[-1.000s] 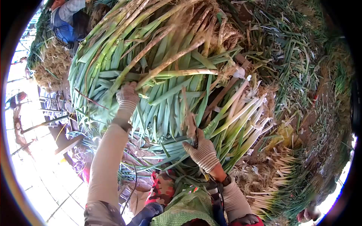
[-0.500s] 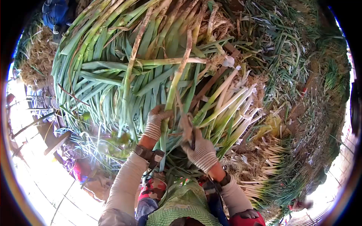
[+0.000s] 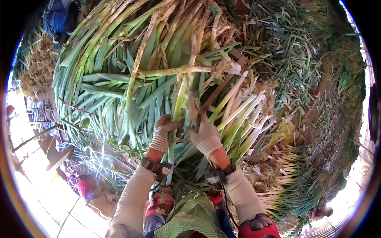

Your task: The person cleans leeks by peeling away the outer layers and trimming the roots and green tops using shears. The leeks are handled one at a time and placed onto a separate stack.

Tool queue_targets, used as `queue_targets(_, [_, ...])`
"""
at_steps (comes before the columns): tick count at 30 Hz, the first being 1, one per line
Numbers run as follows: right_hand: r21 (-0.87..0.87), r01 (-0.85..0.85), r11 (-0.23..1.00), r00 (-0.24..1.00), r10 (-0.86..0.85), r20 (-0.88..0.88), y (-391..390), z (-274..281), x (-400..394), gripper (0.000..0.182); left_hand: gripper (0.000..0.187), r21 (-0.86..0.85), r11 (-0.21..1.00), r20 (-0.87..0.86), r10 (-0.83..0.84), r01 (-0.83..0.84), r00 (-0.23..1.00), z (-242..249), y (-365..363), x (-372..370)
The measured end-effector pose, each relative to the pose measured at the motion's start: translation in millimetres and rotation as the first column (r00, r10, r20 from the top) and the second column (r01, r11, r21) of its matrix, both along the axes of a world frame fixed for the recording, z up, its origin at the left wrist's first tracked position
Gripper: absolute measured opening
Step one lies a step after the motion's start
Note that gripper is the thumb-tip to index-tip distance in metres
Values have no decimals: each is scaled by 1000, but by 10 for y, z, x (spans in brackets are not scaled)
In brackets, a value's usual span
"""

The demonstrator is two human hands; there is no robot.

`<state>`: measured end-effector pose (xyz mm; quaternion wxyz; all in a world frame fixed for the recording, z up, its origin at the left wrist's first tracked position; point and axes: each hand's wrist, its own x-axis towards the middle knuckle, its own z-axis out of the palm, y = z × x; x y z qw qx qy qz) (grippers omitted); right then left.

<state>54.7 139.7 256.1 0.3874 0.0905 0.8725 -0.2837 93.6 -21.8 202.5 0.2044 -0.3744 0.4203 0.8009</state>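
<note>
Gripping one leek (image 3: pixel 176 105) at frame centre, I have my left hand (image 3: pixel 163 131) clamped round its stalk; my right hand (image 3: pixel 204 135) holds a knife (image 3: pixel 194 113) against it. Cleaned white leeks (image 3: pixel 246 115) lie at right; a large untrimmed heap (image 3: pixel 115 71) remains upper left.

Knit cloth gloves (image 3: pixel 206 137), matt; leek stalk (image 3: pixel 176 107) smooth, waxy; straw heap (image 3: pixel 37 75) dry, rough.

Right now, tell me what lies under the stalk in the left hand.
Under the stalk gripped by the left hand lie piled green leek leaves; whatever supports the pile is covered.
</note>
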Motion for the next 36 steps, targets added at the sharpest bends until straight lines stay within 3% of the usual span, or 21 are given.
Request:
queue_targets(3, [-51, 149, 988, 981, -154, -116, 105, -230, -122, 56, 42, -56, 998, -1, -9, 9, 1000, 6, 6, 10])
queue_targets(7, [-82, 0, 997, 997, 6, 73, 78, 243, 438, 59, 34, -54, 998, -6, 42, -42, 999, 26, 91, 65])
queue_targets(10, [-56, 20, 998, 990, -12, 142, 57, 368, 635, 59, 32, -88, 993, -40, 81, -84, 996, 3, 124, 101])
queue_targets(17, [85, 71, 994, 995, -65, -70, 104, -173, -243, 54, 29, -156, 986, 35, 60, -54, 998, 75, 274, 216])
queue_targets(20, [94, -31, 995, 998, 37, -59, 190, -193, -576, 53, 34, -124, 992, 33, 12, -8, 999, 47, 248, 270])
queue_targets(24, [143, -39, 989, 995, 53, -89, 334, -228, -662, 59, 32, -81, 996, 40, -21, 24, 999, 112, 232, 293])
queue_targets(27, [102, -187, 977, 979, 194, -58, 429, -155, -599, 60, 31, -10, 998, 53, -62, 62, 997, 150, 281, 355])
queue_targets(28, [213, -283, 935, 942, 313, -119, 531, -267, -558, 57, 31, 13, 997, 66, -75, 74, 995, 131, 357, 387])
queue_targets(30, [-37, -141, 989, 962, 129, -243, 846, -587, -316, 53, 34, -26, 996, 71, -80, 82, 994, 227, 502, 536])
queue_targets(32, [-134, 71, 988, 994, -81, -70, 812, 32, -340, 49, 43, -82, 992, 36, -93, 96, 995, 213, 798, 782])
queue_targets(33, [-332, 142, 933, 974, -192, -123, 981, -192, -30, 48, 47, -216, 953, -144, -246, 212, 958, -97, 1002, 982])
queue_targets(35, [-82, 89, 993, 993, -95, -68, 1054, -100, 368, 48, 45, -430, 717, -11, -613, 549, 790, -130, 1203, 877])
queue_targets(36, [-95, 213, 972, 975, -217, -40, 1232, -266, 606, 51, 42, -565, 630, -20, -656, 533, 755, -231, 1296, 921])
